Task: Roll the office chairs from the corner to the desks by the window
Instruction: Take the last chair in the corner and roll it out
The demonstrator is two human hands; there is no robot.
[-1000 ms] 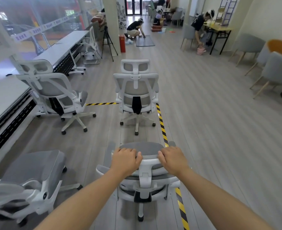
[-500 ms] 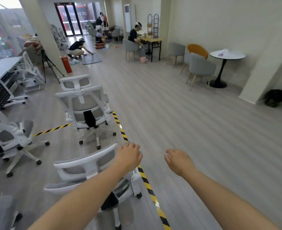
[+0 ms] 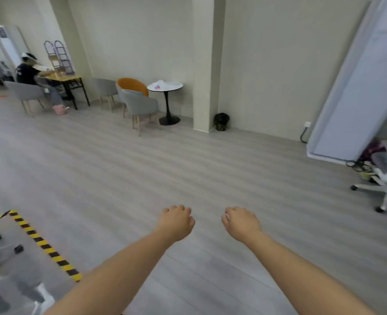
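My left hand [image 3: 176,221] and my right hand [image 3: 240,222] hang over bare floor in the middle of the view, fingers curled loosely, holding nothing. A white office chair [image 3: 386,178] with things piled on its seat stands at the far right edge, well away from both hands. At the bottom left corner only blurred parts of white office chairs [image 3: 12,292] show, with black casters [image 3: 18,248] on the floor. The desks by the window are out of view.
Yellow-black floor tape [image 3: 44,244] runs along the lower left. Against the far wall stand grey and orange armchairs [image 3: 140,105], a round white table [image 3: 165,87], a pillar [image 3: 205,64] and a black bin [image 3: 221,121]. A person sits at a desk [image 3: 28,73] far left. A leaning white panel [image 3: 356,87] is at right.
Both hands have let go of the chair's headrest. The view has swung right, away from the window desks and chairs, toward the far wall.
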